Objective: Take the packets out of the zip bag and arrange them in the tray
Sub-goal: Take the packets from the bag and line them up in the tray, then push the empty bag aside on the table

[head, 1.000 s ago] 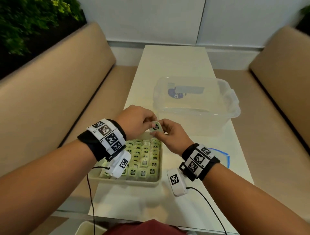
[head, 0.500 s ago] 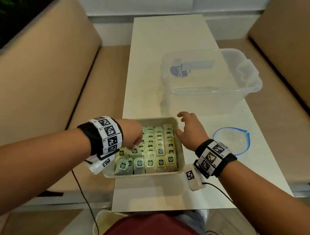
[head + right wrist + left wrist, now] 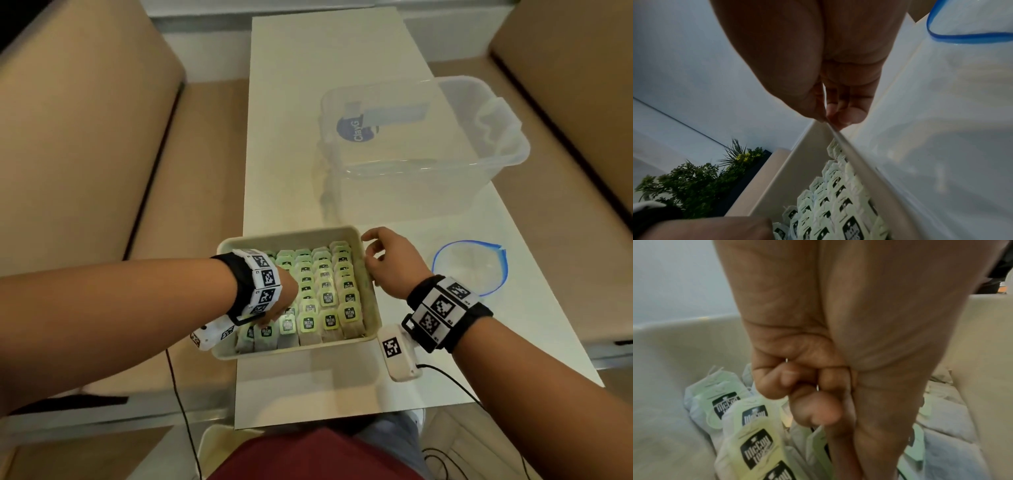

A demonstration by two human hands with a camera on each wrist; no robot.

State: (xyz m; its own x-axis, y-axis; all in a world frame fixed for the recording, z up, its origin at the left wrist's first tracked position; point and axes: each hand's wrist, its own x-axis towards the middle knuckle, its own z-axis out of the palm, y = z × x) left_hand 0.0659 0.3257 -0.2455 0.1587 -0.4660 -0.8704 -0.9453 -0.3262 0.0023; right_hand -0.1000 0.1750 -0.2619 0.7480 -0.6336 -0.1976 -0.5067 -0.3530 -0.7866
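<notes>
A beige tray (image 3: 287, 236) at the table's near end holds several rows of pale green tea packets (image 3: 329, 298) standing upright. My left hand (image 3: 270, 320) reaches down into the tray's near left corner. In the left wrist view its curled fingers (image 3: 818, 418) pinch a packet (image 3: 818, 439) among the others. My right hand (image 3: 370, 253) grips the tray's right rim near the far corner; in the right wrist view the thumb lies inside and the fingers (image 3: 849, 113) outside the tray wall (image 3: 859, 162). The clear zip bag (image 3: 469, 267) with a blue rim lies flat right of the tray.
A large clear plastic box (image 3: 421, 144) stands on the white table (image 3: 308, 102) just beyond the tray. Tan benches (image 3: 85, 137) flank the table on both sides. Cables trail from both wrist cameras over the table's near edge.
One second ago both hands held one packet above the tray. The left hand has since carried it down into the near left corner, and the right hand moved to the tray's right rim.
</notes>
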